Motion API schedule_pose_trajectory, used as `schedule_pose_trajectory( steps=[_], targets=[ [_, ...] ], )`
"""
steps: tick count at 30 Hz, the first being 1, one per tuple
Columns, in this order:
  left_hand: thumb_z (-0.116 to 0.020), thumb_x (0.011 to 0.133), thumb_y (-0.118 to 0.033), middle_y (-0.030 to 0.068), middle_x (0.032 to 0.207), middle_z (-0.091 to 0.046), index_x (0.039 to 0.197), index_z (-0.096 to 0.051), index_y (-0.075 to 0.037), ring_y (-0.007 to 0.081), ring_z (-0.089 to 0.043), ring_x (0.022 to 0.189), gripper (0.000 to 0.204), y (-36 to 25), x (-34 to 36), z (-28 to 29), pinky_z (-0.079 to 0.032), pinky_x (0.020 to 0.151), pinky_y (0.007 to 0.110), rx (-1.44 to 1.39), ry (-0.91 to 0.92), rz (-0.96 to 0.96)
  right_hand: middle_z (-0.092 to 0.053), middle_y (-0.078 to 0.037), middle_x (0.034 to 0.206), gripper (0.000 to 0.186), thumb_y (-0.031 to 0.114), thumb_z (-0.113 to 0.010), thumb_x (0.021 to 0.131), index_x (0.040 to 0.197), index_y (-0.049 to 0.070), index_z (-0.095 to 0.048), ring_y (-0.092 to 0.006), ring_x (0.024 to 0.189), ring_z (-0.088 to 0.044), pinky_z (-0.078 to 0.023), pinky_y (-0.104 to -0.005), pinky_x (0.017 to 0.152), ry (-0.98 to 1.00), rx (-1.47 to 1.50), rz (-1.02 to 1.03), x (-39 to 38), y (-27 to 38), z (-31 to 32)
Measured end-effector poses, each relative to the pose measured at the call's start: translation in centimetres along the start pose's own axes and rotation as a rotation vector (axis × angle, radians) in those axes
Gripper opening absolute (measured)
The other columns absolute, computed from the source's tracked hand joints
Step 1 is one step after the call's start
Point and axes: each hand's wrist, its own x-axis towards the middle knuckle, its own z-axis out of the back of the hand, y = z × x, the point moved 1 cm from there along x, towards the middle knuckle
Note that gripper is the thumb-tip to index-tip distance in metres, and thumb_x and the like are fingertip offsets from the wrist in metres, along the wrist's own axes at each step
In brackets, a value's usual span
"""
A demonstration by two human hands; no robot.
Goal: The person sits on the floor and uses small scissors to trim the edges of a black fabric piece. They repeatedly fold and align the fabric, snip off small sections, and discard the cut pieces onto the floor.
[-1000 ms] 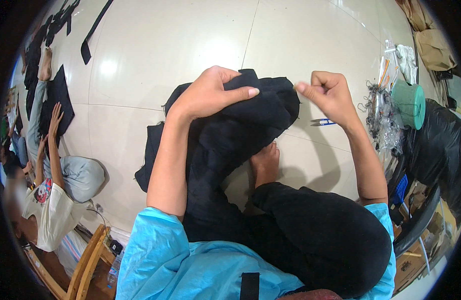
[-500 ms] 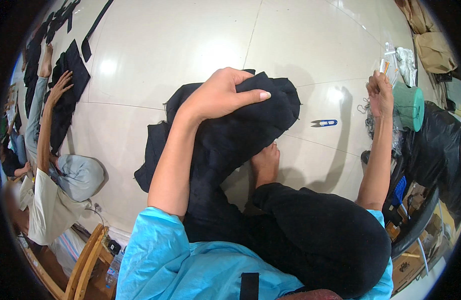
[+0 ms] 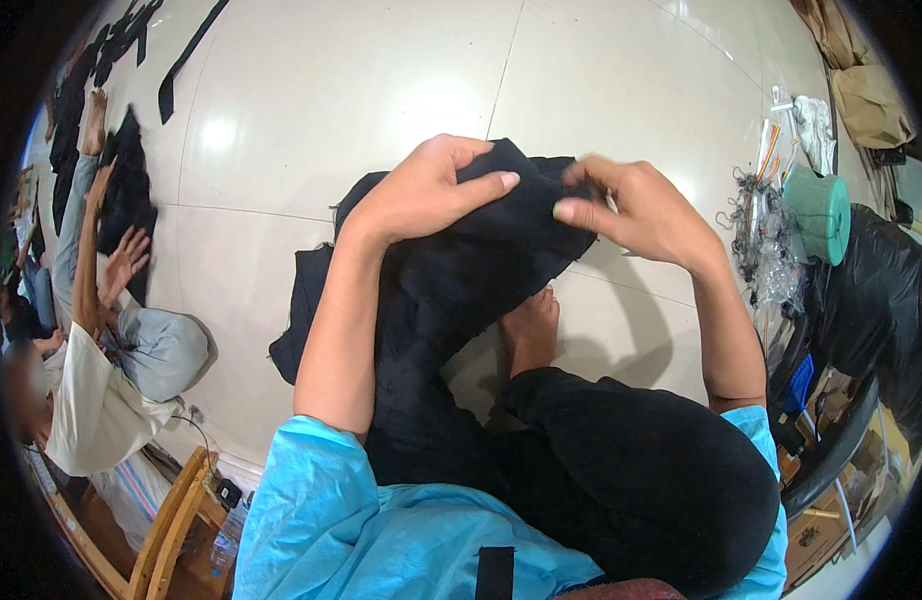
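My left hand (image 3: pixel 428 195) is closed on a piece of black cloth (image 3: pixel 461 260), its thumb lying on top near a folded edge. The cloth bunches over my leg, and one flap spreads on the floor to the left. At the cloth's right edge is my right hand (image 3: pixel 646 210), thumb and fingers apart and the fingertips slightly blurred. Black fabric shows between its thumb and forefinger; I see nothing else held there. The blue-handled thread snips seen earlier on the floor are now hidden behind my right hand.
To the right stand a green thread cone (image 3: pixel 819 220), a heap of loose threads and clear plastic (image 3: pixel 771 235), and a black plastic bag (image 3: pixel 876 310). A co-worker (image 3: pixel 106 400) sits at the left beside black cloth (image 3: pixel 129 200). A wooden frame (image 3: pixel 171 525) is at lower left.
My right hand has come left from beside the thread cone to the cloth's right edge, covering the snips. My left hand has shifted slightly left. The co-worker's hands and black cloth have moved.
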Motion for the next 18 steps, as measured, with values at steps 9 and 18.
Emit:
schedule_pose_trajectory(
  steps=[9,18],
  targets=[
    [-0.076,0.095,-0.026,0.0037,0.088,-0.075,0.107,-0.077,0.001,0.0128,-0.066,0.08,0.029,-0.7,0.2,-0.2,-0.054,0.078,0.03,0.023,0.006,0.015,-0.07,-0.008,0.088,0.038,0.019,-0.079,0.092,0.069,0.008,-0.051,-0.011,0.08,-0.058,-0.045,-0.0266,0.068,-0.28,0.566,0.173,-0.3,0.1,-0.2],
    [-0.084,0.087,-0.032,0.0028,0.073,-0.069,0.092,-0.077,0.0,0.0138,-0.059,0.066,0.034,0.0,0.1,0.0,-0.049,0.065,0.031,0.106,0.091,0.023,-0.057,0.001,0.074,0.043,0.018,-0.069,0.101,0.073,0.019,-0.036,-0.0026,0.062,-0.04,-0.033,-0.0194,0.051,-0.133,1.303,-0.108,1.3,0.3,-3.4]
  ],
)
